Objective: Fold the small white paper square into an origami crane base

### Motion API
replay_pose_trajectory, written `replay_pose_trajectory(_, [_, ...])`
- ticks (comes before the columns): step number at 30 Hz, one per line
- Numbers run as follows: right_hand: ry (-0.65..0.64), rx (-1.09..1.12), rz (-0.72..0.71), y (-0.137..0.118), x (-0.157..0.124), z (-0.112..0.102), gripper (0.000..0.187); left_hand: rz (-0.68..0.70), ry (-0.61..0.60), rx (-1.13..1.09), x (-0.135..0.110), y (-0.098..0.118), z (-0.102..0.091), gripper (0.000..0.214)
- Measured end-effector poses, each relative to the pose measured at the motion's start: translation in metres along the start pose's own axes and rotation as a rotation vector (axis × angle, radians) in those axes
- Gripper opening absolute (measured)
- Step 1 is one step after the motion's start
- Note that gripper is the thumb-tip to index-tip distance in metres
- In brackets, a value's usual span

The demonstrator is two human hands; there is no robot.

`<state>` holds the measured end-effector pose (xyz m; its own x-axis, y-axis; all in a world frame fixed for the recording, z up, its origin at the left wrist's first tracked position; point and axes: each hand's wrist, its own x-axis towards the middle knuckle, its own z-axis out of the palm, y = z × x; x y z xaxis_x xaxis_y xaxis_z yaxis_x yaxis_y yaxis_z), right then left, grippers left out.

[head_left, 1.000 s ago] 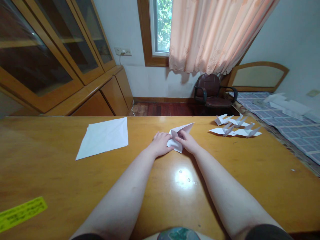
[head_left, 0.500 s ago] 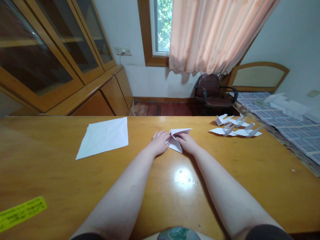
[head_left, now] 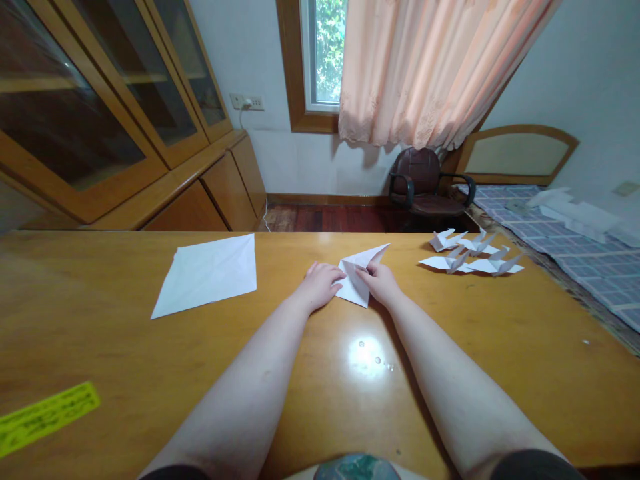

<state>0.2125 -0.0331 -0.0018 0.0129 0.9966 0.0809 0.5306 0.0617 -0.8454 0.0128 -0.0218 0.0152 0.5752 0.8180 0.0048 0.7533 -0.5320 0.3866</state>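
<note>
A partly folded sheet of white paper (head_left: 353, 291) lies on the table in front of me, with one pointed flap raised toward the upper right. On its left side, the fingers of my left hand (head_left: 321, 285) hold the edge down against the table. My right hand (head_left: 383, 284) grips the paper from the right, thumb and fingers closed at the raised flap. Part of the folds is hidden under my fingers.
Several white paper cranes (head_left: 493, 265) stand at the table's far right. A flat white sheet (head_left: 213, 277) lies to the left. Nearer me on the left is a yellow label (head_left: 50, 417) on the wooden table (head_left: 200, 373). Beyond are a chair (head_left: 423, 177) and a bed (head_left: 565, 213).
The flap on the right has lifted and swung up, and the folded paper has opened wider. My right hand has shifted slightly right; my left hand stays almost in place.
</note>
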Motion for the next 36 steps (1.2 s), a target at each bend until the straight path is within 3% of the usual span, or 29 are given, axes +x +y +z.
replay_pose_trajectory(5, [-0.034,0.122,0.004,0.0036,-0.0007,0.0009,0.023,-0.067,-0.012,0.007,0.0,-0.0039,0.0046,0.059])
replay_pose_trajectory(11, [-0.159,0.248,-0.008,0.0029,-0.0033,0.0014,0.028,-0.062,-0.07,0.016,-0.0025,0.002,-0.0019,0.065])
replay_pose_trajectory(25, [-0.23,0.314,0.007,-0.0014,-0.0042,0.0009,0.034,-0.062,-0.113,0.073,-0.0042,0.0011,-0.0017,0.083])
replay_pose_trajectory(28, [-0.246,0.318,-0.021,-0.0016,-0.004,-0.0001,0.034,-0.068,-0.102,0.072,-0.0044,0.0007,-0.0012,0.078])
replay_pose_trajectory(36, [-0.306,0.199,-0.075,0.0026,-0.0029,-0.0027,0.023,-0.121,0.007,0.066,-0.0023,-0.0013,0.0015,0.042])
